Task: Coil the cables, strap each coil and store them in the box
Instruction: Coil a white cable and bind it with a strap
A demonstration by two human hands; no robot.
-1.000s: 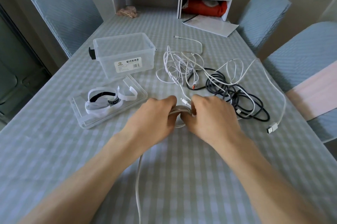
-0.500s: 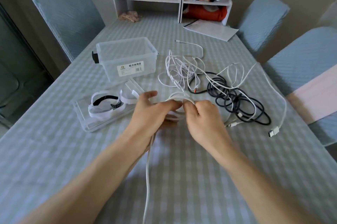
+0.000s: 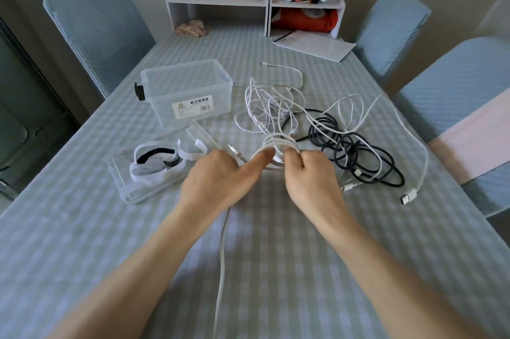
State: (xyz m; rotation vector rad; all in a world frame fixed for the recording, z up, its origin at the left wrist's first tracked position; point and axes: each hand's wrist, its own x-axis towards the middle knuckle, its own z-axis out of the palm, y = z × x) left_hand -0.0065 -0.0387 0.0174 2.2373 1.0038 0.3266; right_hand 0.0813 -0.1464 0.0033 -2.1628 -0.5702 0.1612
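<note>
Both hands are working a white cable coil (image 3: 278, 145) just above the counter (image 3: 276, 256), near the tangled cables (image 3: 317, 129). Right hand (image 3: 311, 175) fingers are curling tight, pinching the coil. Left hand (image 3: 218, 178) thumb is pressing the loops, its fingers gripping the cable's tail. Clear box (image 3: 187, 90) is sitting open beside its lid (image 3: 132, 184) holding straps (image 3: 157, 159).
</note>
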